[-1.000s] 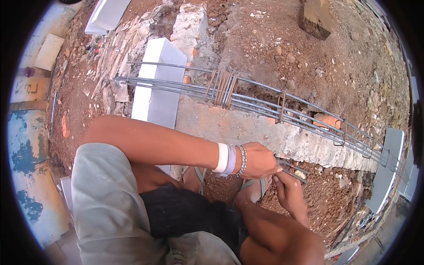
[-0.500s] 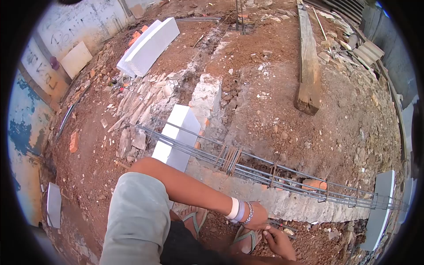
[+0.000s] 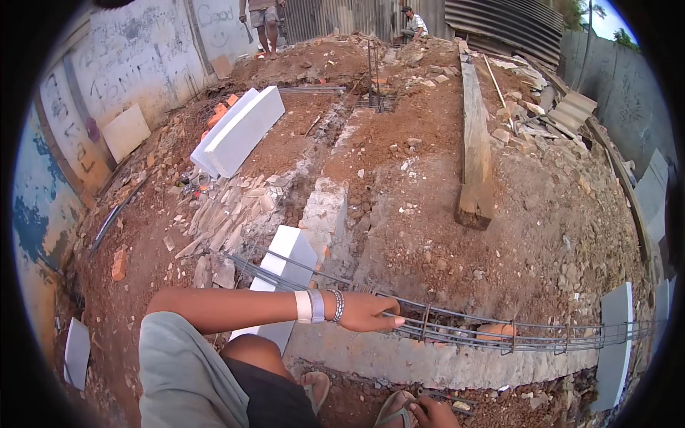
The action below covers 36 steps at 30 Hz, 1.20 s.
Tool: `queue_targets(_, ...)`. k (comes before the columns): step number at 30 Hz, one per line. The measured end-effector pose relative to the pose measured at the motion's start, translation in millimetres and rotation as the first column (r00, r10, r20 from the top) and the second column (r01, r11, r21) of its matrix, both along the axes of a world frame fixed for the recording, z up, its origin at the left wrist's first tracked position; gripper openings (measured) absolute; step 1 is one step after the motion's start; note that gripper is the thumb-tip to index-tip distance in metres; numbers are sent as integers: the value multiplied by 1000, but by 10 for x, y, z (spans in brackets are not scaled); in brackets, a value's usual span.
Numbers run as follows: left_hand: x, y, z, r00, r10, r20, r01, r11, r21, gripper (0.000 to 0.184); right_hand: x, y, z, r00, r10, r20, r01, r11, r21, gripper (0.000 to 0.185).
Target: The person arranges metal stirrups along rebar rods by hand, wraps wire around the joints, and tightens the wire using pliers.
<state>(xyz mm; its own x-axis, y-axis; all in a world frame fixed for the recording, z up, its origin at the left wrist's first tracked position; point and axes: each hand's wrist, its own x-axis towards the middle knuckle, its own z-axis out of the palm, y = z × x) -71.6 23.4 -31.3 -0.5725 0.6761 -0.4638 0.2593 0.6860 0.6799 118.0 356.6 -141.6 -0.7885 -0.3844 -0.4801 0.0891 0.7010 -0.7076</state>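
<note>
Rough reddish ground [image 3: 428,185], strewn with rubble, runs back to a painted wall [image 3: 146,60] and metal sheeting [image 3: 321,20]. Two people are visible at the far end: one standing [image 3: 264,25], one crouched [image 3: 414,27].

Change noted: the left hand [image 3: 367,312] has moved away from the right hand and up to the steel bar cage [image 3: 513,341]. Its fingers are curled over the bars beside the bunched rings; whether they are clenched around the steel cannot be confirmed. As judged, the two hands are no longer working at one spot, and only the left attends to the cage.

The right hand [image 3: 434,414] is low at the frame edge, near short dark rods [image 3: 460,405]. It is partly cut off, so its grip cannot be determined.

The cage lies lengthwise along the concrete strip [image 3: 464,365], crossing a white block [image 3: 300,246] at one end and another block [image 3: 615,357] near the other.
</note>
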Motion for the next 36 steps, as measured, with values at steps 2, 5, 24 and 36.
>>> queue_targets(2, 133, -356, -82, 996, -20, -88, 11, 994, -106, 66, -67, -56, 237, 977, -63, 203, 59, 998, 24, 41)
queue_targets(5, 377, -874, -371, 984, 83, -161, -100, 990, -102, 60, -19, 119, -311, 994, 88, -58, -88, 996, 16, 43)
queue_targets(24, 2317, -2085, -2232, 102, 455, -885, -921, 379, 89, 90, -452, -600, -345, 943, 41, -330, -109, 976, -191, 26)
queue_targets(36, 2338, -1965, -2139, 53, 596, -802, -963, 242, 116, 105, -309, -233, -895, 937, -345, 65, 341, 850, -402, 19)
